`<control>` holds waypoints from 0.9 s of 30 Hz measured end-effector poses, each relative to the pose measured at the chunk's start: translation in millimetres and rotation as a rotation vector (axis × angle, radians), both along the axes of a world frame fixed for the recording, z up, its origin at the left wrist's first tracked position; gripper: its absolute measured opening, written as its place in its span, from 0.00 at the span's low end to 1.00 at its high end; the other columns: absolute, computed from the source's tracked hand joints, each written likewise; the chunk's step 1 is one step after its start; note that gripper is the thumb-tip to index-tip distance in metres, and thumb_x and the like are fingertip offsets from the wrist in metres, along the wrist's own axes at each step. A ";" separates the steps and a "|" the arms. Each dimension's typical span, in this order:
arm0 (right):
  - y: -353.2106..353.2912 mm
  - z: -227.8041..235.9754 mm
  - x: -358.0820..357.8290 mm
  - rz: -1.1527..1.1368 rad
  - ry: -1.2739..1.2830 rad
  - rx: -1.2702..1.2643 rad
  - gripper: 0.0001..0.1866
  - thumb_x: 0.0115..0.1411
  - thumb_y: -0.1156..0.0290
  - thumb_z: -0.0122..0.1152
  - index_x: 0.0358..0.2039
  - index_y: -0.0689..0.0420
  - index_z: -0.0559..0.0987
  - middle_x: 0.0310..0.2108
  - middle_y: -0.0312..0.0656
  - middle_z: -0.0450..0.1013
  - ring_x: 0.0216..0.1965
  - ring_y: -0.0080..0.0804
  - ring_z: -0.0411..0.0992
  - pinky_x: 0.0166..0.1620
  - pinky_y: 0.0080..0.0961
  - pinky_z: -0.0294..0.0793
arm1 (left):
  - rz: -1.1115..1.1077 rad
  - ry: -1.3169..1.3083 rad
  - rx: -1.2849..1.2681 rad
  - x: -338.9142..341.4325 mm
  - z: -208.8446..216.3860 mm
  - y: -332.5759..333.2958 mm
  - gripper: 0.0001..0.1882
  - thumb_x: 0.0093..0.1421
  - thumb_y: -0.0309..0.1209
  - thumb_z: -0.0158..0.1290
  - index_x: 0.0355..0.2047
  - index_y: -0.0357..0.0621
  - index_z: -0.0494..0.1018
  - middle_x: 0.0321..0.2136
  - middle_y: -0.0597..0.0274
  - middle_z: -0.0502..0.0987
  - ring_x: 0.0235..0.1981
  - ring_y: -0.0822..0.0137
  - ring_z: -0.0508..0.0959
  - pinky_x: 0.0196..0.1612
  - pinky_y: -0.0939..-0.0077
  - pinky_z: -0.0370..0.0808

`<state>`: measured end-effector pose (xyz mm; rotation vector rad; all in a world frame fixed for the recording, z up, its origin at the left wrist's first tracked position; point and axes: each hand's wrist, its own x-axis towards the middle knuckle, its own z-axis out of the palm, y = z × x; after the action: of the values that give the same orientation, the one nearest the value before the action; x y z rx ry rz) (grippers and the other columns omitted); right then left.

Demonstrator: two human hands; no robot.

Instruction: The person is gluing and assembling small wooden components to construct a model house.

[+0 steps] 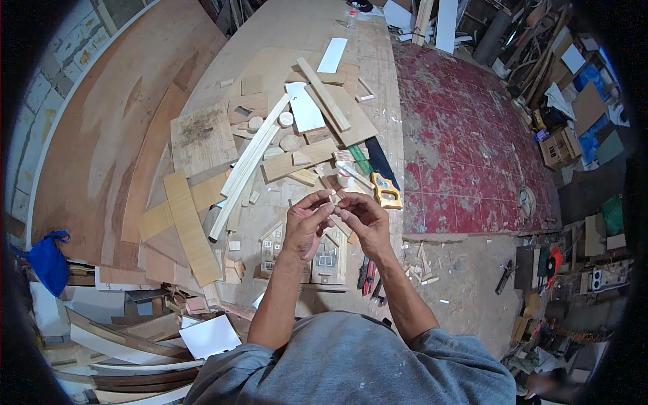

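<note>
My left hand and my right hand meet above the workbench, fingertips together on a small pale wooden piece. Just below the hands stand two small wooden model houses with printed windows, the right one partly hidden by my hands. A hand saw with a yellow handle lies just right of my right hand. A small white tube stands beyond the fingertips.
The plywood workbench holds several wood offcuts, long pale strips, round discs and white boards. A crossed pair of planks lies at left. Red pliers sit at the bench edge. Red tiled floor and clutter lie right.
</note>
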<state>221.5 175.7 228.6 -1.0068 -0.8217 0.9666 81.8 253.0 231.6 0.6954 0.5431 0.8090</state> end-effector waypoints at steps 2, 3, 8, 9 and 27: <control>-6.9 1.2 -5.3 -0.029 0.104 0.008 0.19 0.59 0.82 0.64 0.52 0.63 0.75 0.44 0.41 0.75 0.45 0.27 0.75 0.50 0.24 0.75 | -0.014 0.021 -0.001 -0.5 10.0 -7.6 0.14 0.61 0.24 0.58 0.48 0.41 0.76 0.36 0.59 0.81 0.32 0.75 0.81 0.29 0.88 0.76; -11.1 1.8 -6.1 -0.031 0.102 0.009 0.19 0.59 0.82 0.64 0.52 0.63 0.75 0.44 0.41 0.75 0.45 0.27 0.75 0.50 0.24 0.75 | -0.026 0.043 -0.003 -0.8 13.9 -10.9 0.15 0.61 0.23 0.58 0.49 0.41 0.75 0.38 0.56 0.82 0.34 0.74 0.82 0.31 0.87 0.78; -27.3 4.3 -14.7 -0.049 0.181 -0.015 0.18 0.61 0.81 0.62 0.52 0.62 0.74 0.43 0.42 0.76 0.43 0.28 0.76 0.43 0.24 0.75 | -0.027 0.121 0.051 -7.7 19.3 -25.4 0.17 0.61 0.23 0.58 0.50 0.38 0.75 0.38 0.50 0.83 0.36 0.71 0.83 0.33 0.86 0.79; -30.0 4.2 -15.8 -0.049 0.180 -0.015 0.18 0.61 0.81 0.62 0.52 0.62 0.74 0.43 0.42 0.76 0.43 0.28 0.76 0.43 0.24 0.75 | -0.021 0.160 0.071 -8.4 20.7 -28.1 0.17 0.60 0.23 0.58 0.50 0.37 0.74 0.37 0.50 0.83 0.36 0.71 0.83 0.33 0.85 0.80; -71.5 4.6 -31.9 -0.013 0.283 -0.036 0.17 0.62 0.80 0.61 0.52 0.64 0.75 0.43 0.42 0.77 0.42 0.27 0.77 0.45 0.23 0.77 | 0.014 0.230 0.086 -23.0 30.6 -67.2 0.09 0.59 0.25 0.61 0.38 0.42 0.74 0.34 0.58 0.83 0.34 0.72 0.83 0.31 0.84 0.79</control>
<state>189.6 104.2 233.2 -0.8790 -0.5633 1.0869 58.9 185.8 262.1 0.8712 0.7243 0.7732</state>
